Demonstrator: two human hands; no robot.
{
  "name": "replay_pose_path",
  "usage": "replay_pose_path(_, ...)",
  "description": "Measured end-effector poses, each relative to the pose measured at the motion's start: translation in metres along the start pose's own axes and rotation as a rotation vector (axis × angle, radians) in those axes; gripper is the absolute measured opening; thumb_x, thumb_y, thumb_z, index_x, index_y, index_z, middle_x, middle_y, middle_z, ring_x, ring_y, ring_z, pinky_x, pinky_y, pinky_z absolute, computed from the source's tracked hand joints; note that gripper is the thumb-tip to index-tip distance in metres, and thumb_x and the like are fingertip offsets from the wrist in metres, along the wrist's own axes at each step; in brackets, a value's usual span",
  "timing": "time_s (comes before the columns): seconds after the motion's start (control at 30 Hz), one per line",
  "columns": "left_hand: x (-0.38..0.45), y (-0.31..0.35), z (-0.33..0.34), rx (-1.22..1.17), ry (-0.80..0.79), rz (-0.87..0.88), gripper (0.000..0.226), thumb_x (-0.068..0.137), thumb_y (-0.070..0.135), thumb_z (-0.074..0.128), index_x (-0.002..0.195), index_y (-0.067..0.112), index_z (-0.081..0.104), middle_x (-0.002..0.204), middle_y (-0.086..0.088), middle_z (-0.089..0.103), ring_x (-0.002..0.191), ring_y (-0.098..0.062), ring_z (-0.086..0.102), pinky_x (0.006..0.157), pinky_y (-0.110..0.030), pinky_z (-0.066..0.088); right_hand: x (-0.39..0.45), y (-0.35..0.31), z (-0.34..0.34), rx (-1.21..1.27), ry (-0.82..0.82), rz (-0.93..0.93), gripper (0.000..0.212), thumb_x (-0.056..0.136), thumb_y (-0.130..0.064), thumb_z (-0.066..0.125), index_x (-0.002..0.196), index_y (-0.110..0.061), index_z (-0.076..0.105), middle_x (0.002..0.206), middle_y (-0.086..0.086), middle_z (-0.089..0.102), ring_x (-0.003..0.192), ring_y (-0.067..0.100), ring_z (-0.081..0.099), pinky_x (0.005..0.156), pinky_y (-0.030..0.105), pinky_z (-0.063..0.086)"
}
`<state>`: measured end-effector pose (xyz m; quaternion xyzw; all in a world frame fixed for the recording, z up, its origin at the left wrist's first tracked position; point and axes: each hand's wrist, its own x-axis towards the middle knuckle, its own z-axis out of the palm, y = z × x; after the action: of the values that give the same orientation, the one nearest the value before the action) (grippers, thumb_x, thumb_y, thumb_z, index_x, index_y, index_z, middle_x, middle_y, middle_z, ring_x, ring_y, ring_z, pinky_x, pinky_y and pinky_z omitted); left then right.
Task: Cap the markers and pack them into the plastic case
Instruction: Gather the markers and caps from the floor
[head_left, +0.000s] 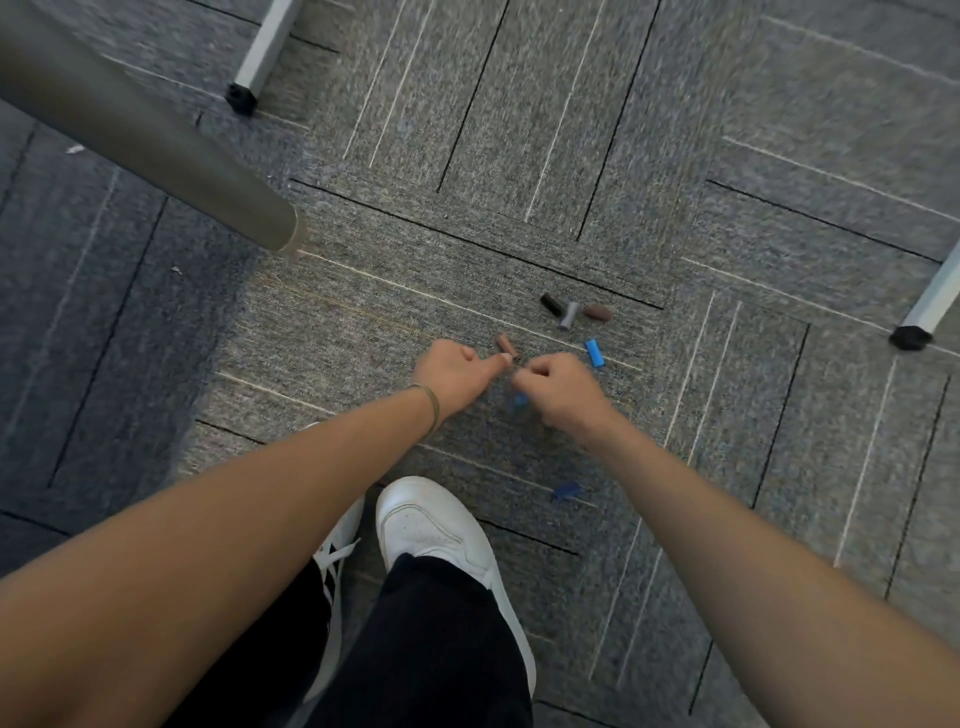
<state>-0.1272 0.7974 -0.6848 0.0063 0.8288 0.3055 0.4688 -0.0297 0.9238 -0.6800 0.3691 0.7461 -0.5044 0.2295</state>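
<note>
Several marker caps lie loose on the grey carpet. A black cap (551, 304), a grey cap (570, 315) and a brown cap (598, 312) cluster just beyond my hands. A light blue cap (595, 352) lies right of them, and a dark blue cap (566, 490) lies nearer my feet. My left hand (457, 371) is curled, its thumb stretched out to the tan cap (506, 347). My right hand (561, 389) is curled tight, and a blurred blue cap (519, 400) shows at its fingers. No marker bodies or plastic case are in view.
A thick grey table leg (156, 135) slants in from the upper left. Two white metal legs with black feet (241, 96) (911, 336) stand at the top and right. My white shoes (436, 525) are planted just below the caps.
</note>
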Motion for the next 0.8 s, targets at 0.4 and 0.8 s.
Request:
replay_pose_path(0.4, 0.016, 0.041, 0.017, 0.525, 0.309, -0.045, 0.05, 0.079, 0.058, 0.073, 0.058, 0.017, 0.057, 0.057, 0.001, 0.058, 0.052, -0.015, 0.052, 0.049, -0.024, 0.032, -0.003, -0.014, -0.061, 0.524, -0.181, -0.015, 0.033, 0.085, -0.038, 0.047, 0.064, -0.014, 0.056, 0.063, 0.004, 0.059, 0.057, 0.019, 0.057, 0.055, 0.027, 0.045)
replay_pose_path(0.8, -0.007, 0.042, -0.008, -0.933, -0.353, -0.123, 0.045, 0.099, 0.041, 0.046, 0.062, 0.015, 0.049, 0.061, -0.004, 0.054, 0.047, -0.016, 0.046, 0.033, -0.019, 0.029, 0.043, -0.012, -0.067, -0.319, 0.307, 0.029, 0.039, 0.101, -0.042, 0.058, 0.077, -0.013, 0.068, 0.059, -0.005, 0.057, 0.047, 0.011, 0.046, 0.043, 0.019, 0.036)
